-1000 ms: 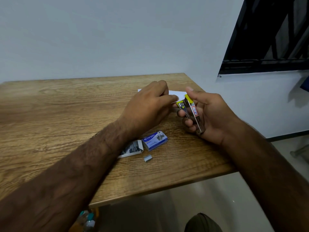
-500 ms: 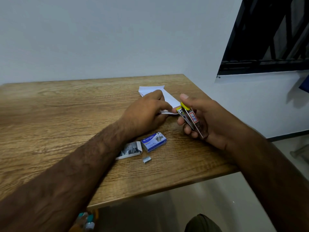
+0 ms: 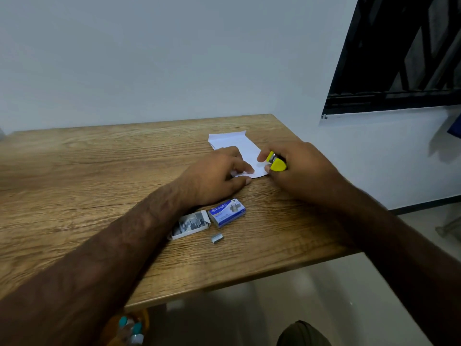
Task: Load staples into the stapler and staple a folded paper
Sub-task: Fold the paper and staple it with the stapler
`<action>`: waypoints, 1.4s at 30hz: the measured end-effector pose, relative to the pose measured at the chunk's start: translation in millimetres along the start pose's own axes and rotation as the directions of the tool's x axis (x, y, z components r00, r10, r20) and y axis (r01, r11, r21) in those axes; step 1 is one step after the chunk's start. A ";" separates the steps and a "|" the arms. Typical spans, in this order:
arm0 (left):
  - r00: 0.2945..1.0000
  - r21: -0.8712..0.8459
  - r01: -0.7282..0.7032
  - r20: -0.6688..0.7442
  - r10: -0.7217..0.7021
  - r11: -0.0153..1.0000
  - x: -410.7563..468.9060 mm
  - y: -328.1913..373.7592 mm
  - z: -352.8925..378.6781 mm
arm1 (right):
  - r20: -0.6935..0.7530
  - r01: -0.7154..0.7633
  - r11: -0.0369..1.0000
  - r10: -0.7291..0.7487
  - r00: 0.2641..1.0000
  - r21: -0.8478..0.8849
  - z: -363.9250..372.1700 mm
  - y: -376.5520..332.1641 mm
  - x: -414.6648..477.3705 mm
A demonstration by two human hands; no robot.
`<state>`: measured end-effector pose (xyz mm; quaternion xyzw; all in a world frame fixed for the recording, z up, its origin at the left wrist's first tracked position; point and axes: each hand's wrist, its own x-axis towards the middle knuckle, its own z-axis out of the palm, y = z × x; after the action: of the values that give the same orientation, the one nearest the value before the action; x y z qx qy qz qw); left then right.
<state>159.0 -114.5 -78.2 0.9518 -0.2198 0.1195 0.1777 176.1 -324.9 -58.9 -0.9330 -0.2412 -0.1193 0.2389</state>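
We see the left hand (image 3: 214,178) lying on the wooden surface (image 3: 74,171) with its fingers bent. It pinches the near corner of the folded paper (image 3: 237,143) between forefinger and thumb. The paper is white and lies flat toward the far right part of the surface, its far end free and uncovered.

The right hand (image 3: 299,168) is curled round the stapler (image 3: 275,162), gripping it from above so that only a yellow end and a bit of bright metal show between thumb and fingers. The stapler sits at the right edge of the paper, just beside the left hand's fingertips. We cannot tell whether the paper's edge is inside the stapler's mouth, since the fingers hide it.

Nearer to us, just beside the left wrist, lies the blue staple box sleeve (image 3: 227,212). The white inner tray (image 3: 190,224) touches its left end, open-topped and holding grey staples. A short loose staple strip (image 3: 217,238) lies by itself on the surface a little nearer than the two.

Behind the surface stands a plain pale wall (image 3: 174,58), and at the upper right we see a dark window (image 3: 399,58) with bars.
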 end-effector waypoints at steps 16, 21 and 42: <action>0.977 0.149 0.098 0.173 -0.123 0.984 52.9 3.4 -0.1 | 0.083 -0.071 0.987 0.084 0.993 -0.144 14.7 28.0 48.0; 0.953 0.196 0.152 0.230 -0.196 0.969 72.1 2.5 2.0 | 0.075 -0.120 0.982 0.132 0.988 -0.149 19.1 36.4 66.9; 0.887 0.190 0.267 0.336 -0.318 0.945 106.2 5.3 2.9 | 0.142 -0.183 0.969 0.207 0.968 -0.165 23.9 51.6 109.8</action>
<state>249.9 -160.0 -46.9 0.9895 -0.0937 -0.0709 0.0839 298.8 -309.4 -62.3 -0.9741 -0.1566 -0.0389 0.1584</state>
